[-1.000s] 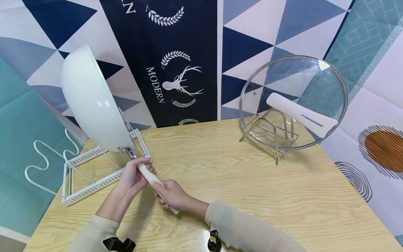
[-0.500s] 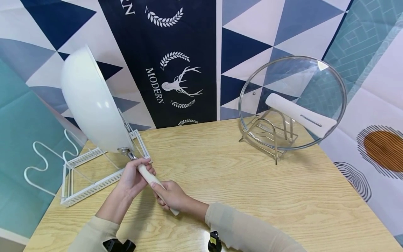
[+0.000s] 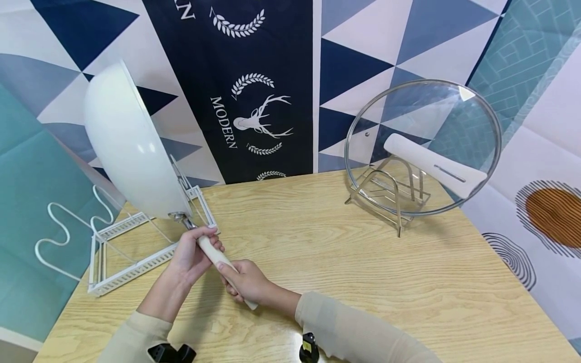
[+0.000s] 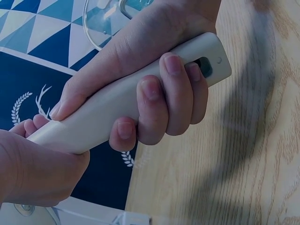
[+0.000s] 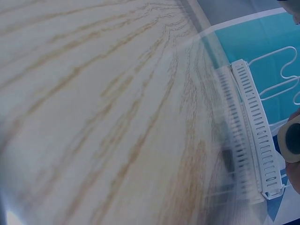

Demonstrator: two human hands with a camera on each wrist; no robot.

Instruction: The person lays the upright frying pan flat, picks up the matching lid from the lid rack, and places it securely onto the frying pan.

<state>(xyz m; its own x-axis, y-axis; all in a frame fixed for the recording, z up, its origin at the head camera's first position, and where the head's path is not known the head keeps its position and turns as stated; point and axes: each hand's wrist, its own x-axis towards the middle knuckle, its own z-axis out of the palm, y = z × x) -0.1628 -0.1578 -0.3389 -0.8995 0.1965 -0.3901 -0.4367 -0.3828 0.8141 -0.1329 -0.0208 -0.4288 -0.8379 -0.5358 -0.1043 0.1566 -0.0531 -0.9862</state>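
A white wok (image 3: 131, 146) stands on its side, its outer wall facing me, over the white wire rack (image 3: 136, 264) at the left of the table. Whether it touches the rack is hidden. My left hand (image 3: 190, 254) grips its cream handle (image 3: 211, 249) close to the metal joint. Farther down, my right hand (image 3: 248, 282) wraps the handle near its end. In the left wrist view, the right hand's fingers (image 4: 152, 108) curl around the handle below its hanging slot, with the left hand (image 4: 42, 168) beside it. The right wrist view catches only the handle's end (image 5: 290, 138).
A glass lid (image 3: 422, 146) with a white handle leans upright in a small metal stand (image 3: 386, 196) at the back right. Patterned cloth walls (image 3: 268, 50) close off the wooden table (image 3: 340, 277) behind and on both sides.
The wok has tipped slightly to the left and its top edge has risen a little. Both hands keep the same hold on the handle; the lid and rack look unmoved.
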